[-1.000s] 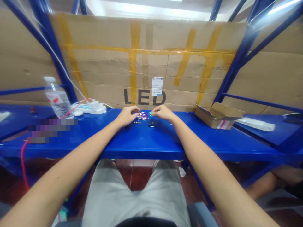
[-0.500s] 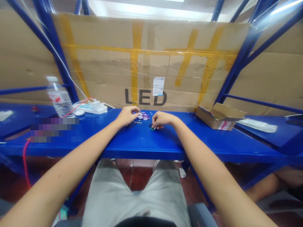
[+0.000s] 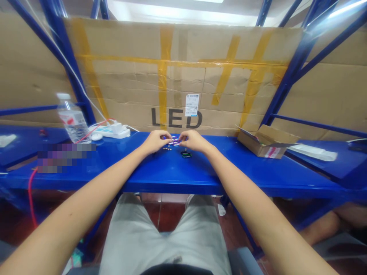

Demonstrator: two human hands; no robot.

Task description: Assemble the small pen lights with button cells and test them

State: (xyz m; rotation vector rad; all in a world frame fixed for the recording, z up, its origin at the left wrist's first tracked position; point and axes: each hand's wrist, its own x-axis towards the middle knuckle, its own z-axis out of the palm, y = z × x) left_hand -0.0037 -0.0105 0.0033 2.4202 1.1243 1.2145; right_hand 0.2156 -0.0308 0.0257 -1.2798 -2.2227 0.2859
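Both my hands rest far out on the blue bench (image 3: 172, 172), fingers curled over a small heap of shiny purple and silver metal pieces (image 3: 174, 141). My left hand (image 3: 156, 140) pinches at the heap's left side. From the right, my right hand (image 3: 192, 139) closes its fingertips on the same heap. What each pinch holds is too small to name. A dark ring-shaped piece with a green edge (image 3: 186, 154) lies on the bench just in front of my right hand, untouched. Several tiny silver pieces (image 3: 168, 148) lie beside my left hand.
A water bottle (image 3: 73, 119) and a white power strip (image 3: 110, 131) with a red cable stand at the left. An open cardboard box (image 3: 265, 142) sits at the right. A cardboard sheet marked LED backs the bench. Another person's leg (image 3: 329, 225) shows at lower right.
My right hand reached down to the dark ring-shaped piece half a second ago, then left it on the bench and went back up to the heap. My left hand stayed put.
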